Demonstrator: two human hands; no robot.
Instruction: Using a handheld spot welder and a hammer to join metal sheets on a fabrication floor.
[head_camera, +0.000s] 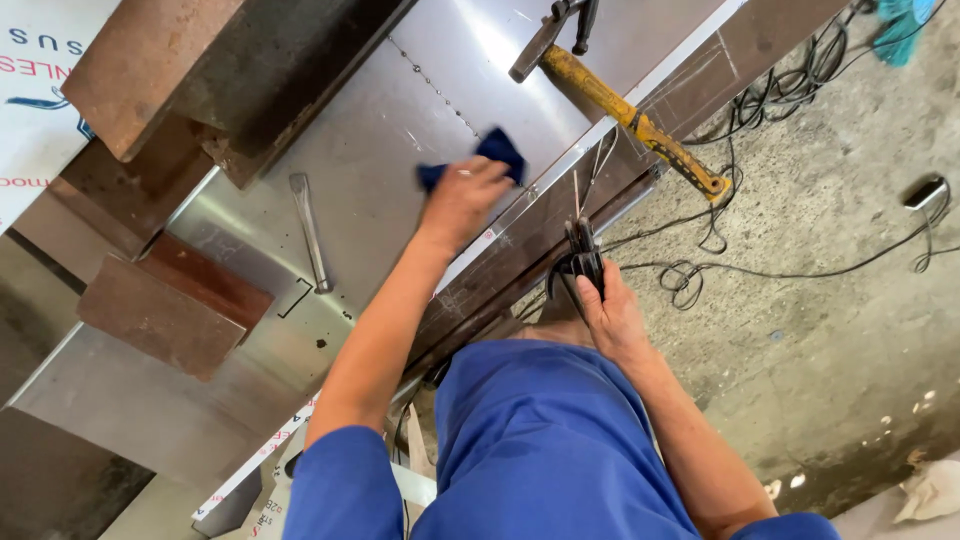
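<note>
left hand (462, 196): presses blue cloth (495, 153) on steel sheet (380, 150) | right hand (610, 315): grips black tool (582, 255)

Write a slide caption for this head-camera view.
Left hand presses a blue cloth on a steel sheet; right hand grips a black tool.

A white sign (35, 100) fills the upper left corner, well left of the steel sheet (400, 160); it bears red and dark blue lettering and a blue drawn shape (only part of it shows, the rest cut off by the edge and by rusty blocks in front). A narrow white strip label (262, 452) with small red and black print runs along the sheet's near edge, toward the lower left.
</note>
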